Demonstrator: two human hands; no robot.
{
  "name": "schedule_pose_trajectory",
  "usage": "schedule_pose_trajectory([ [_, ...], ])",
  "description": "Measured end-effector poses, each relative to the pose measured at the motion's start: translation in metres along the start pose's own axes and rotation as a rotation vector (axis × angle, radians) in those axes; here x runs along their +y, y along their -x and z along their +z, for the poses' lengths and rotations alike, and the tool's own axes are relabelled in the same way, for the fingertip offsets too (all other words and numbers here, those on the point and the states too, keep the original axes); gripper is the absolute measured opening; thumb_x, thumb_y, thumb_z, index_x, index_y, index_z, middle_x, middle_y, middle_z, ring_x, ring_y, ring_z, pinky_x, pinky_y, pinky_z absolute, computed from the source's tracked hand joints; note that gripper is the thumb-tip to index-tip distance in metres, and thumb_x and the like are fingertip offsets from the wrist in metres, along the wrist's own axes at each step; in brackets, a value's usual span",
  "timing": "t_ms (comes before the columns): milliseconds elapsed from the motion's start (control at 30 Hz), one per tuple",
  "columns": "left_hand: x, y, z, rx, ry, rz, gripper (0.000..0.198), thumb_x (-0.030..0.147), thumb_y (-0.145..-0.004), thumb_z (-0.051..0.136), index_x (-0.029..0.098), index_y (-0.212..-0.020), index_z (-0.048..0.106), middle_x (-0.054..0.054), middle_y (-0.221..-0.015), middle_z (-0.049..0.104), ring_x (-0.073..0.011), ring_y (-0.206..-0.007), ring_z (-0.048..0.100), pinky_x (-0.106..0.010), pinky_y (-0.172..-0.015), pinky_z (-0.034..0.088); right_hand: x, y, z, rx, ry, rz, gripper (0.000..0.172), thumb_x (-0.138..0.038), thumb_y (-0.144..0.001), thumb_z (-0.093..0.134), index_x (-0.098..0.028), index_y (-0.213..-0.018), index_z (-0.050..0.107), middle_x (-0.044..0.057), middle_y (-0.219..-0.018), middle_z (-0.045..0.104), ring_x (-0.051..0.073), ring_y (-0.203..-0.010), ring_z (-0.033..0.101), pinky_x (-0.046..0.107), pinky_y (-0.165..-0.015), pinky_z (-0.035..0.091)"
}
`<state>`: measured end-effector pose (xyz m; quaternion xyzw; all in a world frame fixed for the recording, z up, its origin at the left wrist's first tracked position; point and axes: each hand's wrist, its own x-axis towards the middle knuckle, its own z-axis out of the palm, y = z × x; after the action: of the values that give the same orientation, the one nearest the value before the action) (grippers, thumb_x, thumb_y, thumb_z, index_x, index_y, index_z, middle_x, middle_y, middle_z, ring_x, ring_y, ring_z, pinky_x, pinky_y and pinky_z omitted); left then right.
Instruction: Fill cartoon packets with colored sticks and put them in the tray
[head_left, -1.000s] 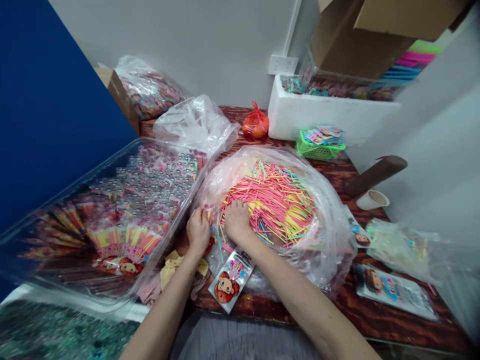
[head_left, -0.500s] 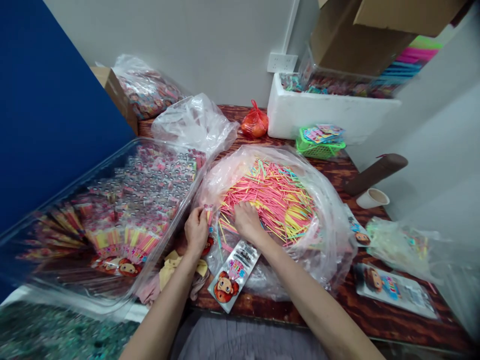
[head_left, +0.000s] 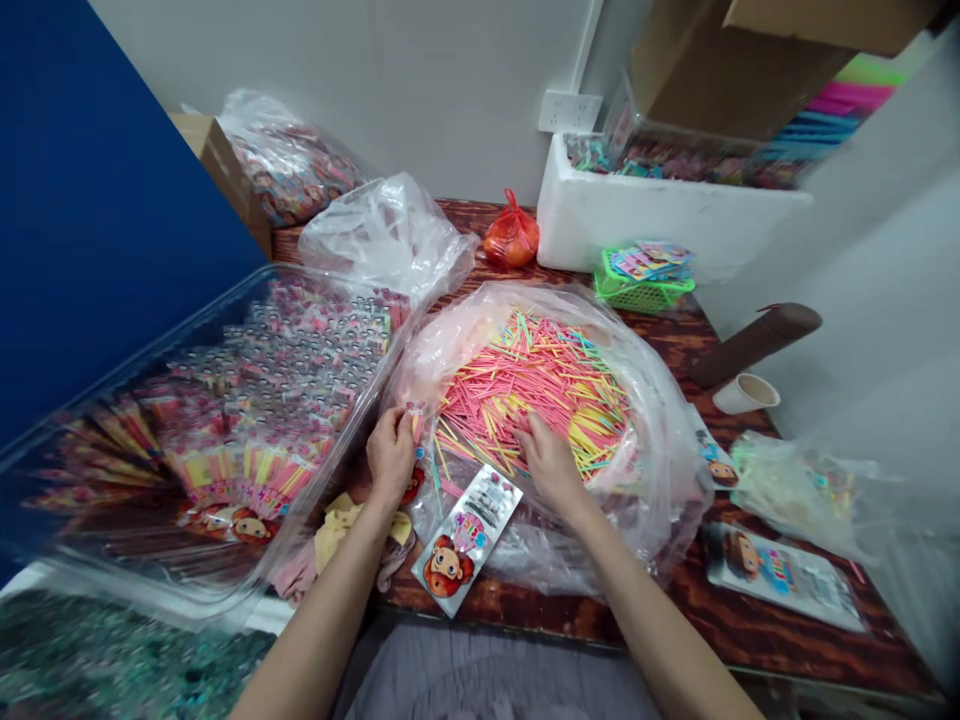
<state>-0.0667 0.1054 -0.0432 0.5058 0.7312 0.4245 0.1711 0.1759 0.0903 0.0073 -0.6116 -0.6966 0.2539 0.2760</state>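
Observation:
My left hand is closed on a small printed packet with pink and yellow in it, held upright beside the bag's left edge. A clear plastic bag lies wide open before me, full of thin pink, yellow and green sticks. Over the near side of these sticks is my right hand, its fingers curled together and their tips at the sticks. What they pinch, if anything, I cannot make out. Between my forearms a flat pouch with a cartoon girl rests on the bag's near edge.
Left stands a clear tub of filled packets. A crumpled cloth lies by my left forearm. To the right are another pouch, a paper cup and a brown cylinder. Behind are a green basket and a foam box.
My right hand has moved right across the sticks, away from my left hand. The left hand still holds the packet in nearly the same place. The view has shifted slightly.

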Motion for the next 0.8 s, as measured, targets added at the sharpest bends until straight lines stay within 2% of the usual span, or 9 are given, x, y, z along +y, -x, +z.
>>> schedule_pose_trajectory([
  [133,-0.002,0.0,0.001,0.005,0.002,0.007,0.032,0.038,-0.089,0.045,0.018,-0.102,0.068,-0.007,-0.099,0.073,-0.0221,-0.09,0.067,-0.031,-0.084,0.048,0.024,0.014,0.003,-0.062,0.204,-0.012,0.016,-0.019,-0.092,0.042,-0.022,-0.08,0.051,0.002,-0.073,0.058,0.019,-0.07,0.056,0.028,-0.065,0.036],
  [200,-0.003,0.001,0.0,0.002,0.004,0.012,0.032,0.038,-0.089,0.046,0.018,-0.101,0.068,-0.006,-0.098,0.073,-0.0218,-0.089,0.067,-0.031,-0.083,0.049,0.035,0.016,0.001,-0.08,0.216,-0.022,0.017,-0.017,-0.092,0.043,-0.021,-0.082,0.057,0.005,-0.081,0.061,0.02,-0.08,0.058,0.029,-0.071,0.041],
  [300,-0.003,0.001,0.0,-0.002,0.006,0.015,0.032,0.039,-0.089,0.046,0.019,-0.101,0.068,-0.006,-0.097,0.073,-0.0218,-0.088,0.067,-0.03,-0.082,0.048,0.047,0.018,-0.006,-0.101,0.165,-0.042,0.019,-0.013,-0.088,0.047,-0.019,-0.097,0.063,0.007,-0.096,0.063,0.021,-0.095,0.059,0.032,-0.083,0.044],
  [500,-0.002,0.0,0.0,0.004,0.012,0.006,0.032,0.039,-0.089,0.047,0.018,-0.102,0.068,-0.007,-0.098,0.073,-0.0227,-0.087,0.067,-0.031,-0.08,0.048,0.053,0.026,-0.025,-0.116,0.146,-0.058,0.039,-0.008,-0.083,0.05,-0.017,-0.12,0.056,0.009,-0.108,0.06,0.021,-0.102,0.058,0.034,-0.091,0.045],
  [567,-0.002,0.0,0.0,0.005,0.016,0.008,0.032,0.039,-0.088,0.047,0.018,-0.101,0.068,-0.007,-0.096,0.073,-0.0225,-0.086,0.067,-0.031,-0.079,0.048,0.05,0.028,-0.029,-0.093,0.209,-0.029,0.032,-0.012,-0.085,0.052,-0.016,-0.116,0.057,0.01,-0.107,0.06,0.022,-0.101,0.058,0.035,-0.089,0.046],
  [667,-0.004,0.0,0.001,0.009,0.027,0.016,0.031,0.04,-0.089,0.047,0.019,-0.099,0.068,-0.006,-0.094,0.073,-0.0219,-0.084,0.066,-0.03,-0.076,0.048,0.042,0.031,-0.029,-0.105,0.427,0.021,0.015,-0.023,-0.088,0.057,-0.014,-0.099,0.062,0.012,-0.1,0.061,0.027,-0.098,0.056,0.038,-0.087,0.045],
  [733,-0.004,0.001,0.001,0.019,0.039,0.027,0.031,0.04,-0.089,0.047,0.019,-0.098,0.067,-0.005,-0.092,0.072,-0.0212,-0.083,0.066,-0.029,-0.076,0.048,0.035,0.031,-0.026,-0.129,0.554,0.033,0.017,-0.03,-0.087,0.061,-0.014,-0.093,0.064,0.014,-0.1,0.061,0.029,-0.1,0.054,0.039,-0.088,0.043],
  [800,-0.004,0.001,0.0,0.037,0.055,0.042,0.031,0.04,-0.091,0.045,0.018,-0.096,0.067,-0.005,-0.091,0.071,-0.0201,-0.082,0.065,-0.028,-0.076,0.047,0.027,0.029,-0.021,-0.141,0.604,0.025,0.021,-0.032,-0.086,0.063,-0.014,-0.096,0.064,0.014,-0.102,0.06,0.029,-0.102,0.053,0.038,-0.088,0.042],
])
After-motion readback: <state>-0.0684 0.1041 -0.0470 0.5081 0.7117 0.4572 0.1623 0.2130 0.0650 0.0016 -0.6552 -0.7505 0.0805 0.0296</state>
